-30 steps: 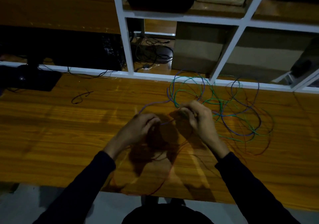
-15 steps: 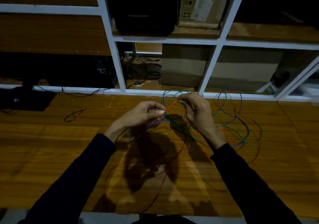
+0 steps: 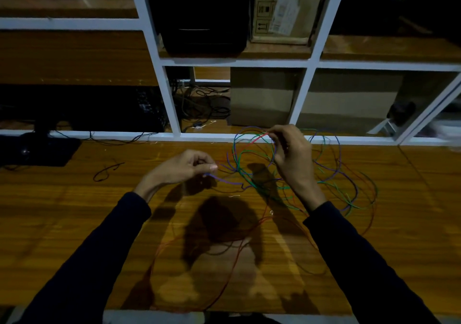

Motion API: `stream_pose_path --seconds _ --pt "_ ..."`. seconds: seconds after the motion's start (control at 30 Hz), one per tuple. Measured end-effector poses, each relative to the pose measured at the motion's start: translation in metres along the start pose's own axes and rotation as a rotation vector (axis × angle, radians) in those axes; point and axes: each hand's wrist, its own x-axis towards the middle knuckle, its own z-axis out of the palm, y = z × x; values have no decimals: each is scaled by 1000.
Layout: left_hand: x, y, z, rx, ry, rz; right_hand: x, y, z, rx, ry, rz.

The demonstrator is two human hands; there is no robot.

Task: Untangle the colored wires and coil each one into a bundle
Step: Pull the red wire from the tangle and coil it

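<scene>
The wooden table [image 3: 74, 224] shows a glossy, streaky grain, the thin colored wires [image 3: 331, 174] lying on it look smooth and plastic-coated, and behind it the white-painted shelf frame [image 3: 169, 99] holds matt cardboard boxes [image 3: 259, 99].

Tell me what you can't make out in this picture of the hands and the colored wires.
Head view only:
- Where the red wire ends: hidden inside the right hand.
- Which strands cross over which in the tangle: dim light, wires too thin.
- Whether the left hand grips only the purple wire: its fingers cover it.
- Red loop near the table edge: lost in shadow.
</scene>
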Motion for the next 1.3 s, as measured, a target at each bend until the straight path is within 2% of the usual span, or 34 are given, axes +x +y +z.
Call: stream_pose_path --seconds 0.1,0.13,0.2,0.3,0.4,0.57,0.67,0.73,0.87,0.97,1.03,1.13,1.2,1.3 --pt "-4 -10 4 196 -67 -95 3 4 -2 41 107 138" --pt "-7 -14 5 249 -52 -118 6 7 -6 61 136 198" --pt "-14 -16 10 196 37 -78 11 13 -12 69 131 263" --pt "-18 -10 12 7 109 48 10 19 -15 28 55 284" --pt "-17 0 15 -219 38 147 5 19 -9 23 28 271" --pt "-20 33 24 -1064 4 161 -4 13 2 -22 -9 200" --pt "-19 43 14 -1337 23 177 -8 12 11 -28 -120 202" --pt "-19 47 2 -1418 124 216 -13 13 15 36 -230 198" --pt "-31 39 -36 -1483 465 328 -17 32 -1 174 -329 288" --pt "-34 26 -47 -1414 619 354 -21 56 -13 194 -300 473" --pt "-29 25 -35 -1211 680 322 -27 59 -11 113 -325 493" --pt "-8 29 -1 -655 708 201 -30 29 -10 -67 -533 191" --pt "7 31 21 -325 607 147 -24 3 -14 -129 -632 -37" --pt "23 30 50 -111 388 80 -8 -17 -16 -117 -611 -175"
